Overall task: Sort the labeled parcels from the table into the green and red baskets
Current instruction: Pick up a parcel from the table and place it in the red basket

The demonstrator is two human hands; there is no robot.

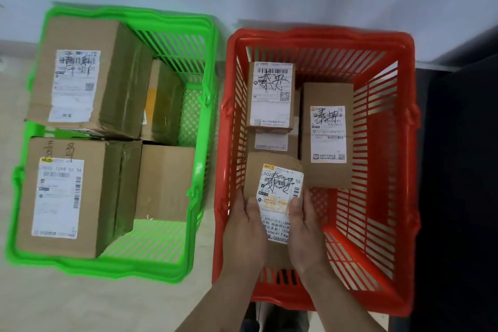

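Both hands were on it: the left hand [246, 226] and the right hand [305, 224] gripped a small brown parcel [272, 186] from either side, thumbs lying on its white label [280, 197], holding it inside the red basket [318, 35] at the near end. The parcel's lower half was hidden behind the hands (whether it touched the basket floor could not be told). Beyond it sat two more labeled boxes, a small one [272, 94] and a taller one [327, 135], with another box [272, 141] mostly buried under them. To the left, just beside, the green basket [129, 12] held two big labeled boxes [86, 78] [70, 197] and two plain ones partly tucked behind. Handwriting on the labels was too scrawled to read.
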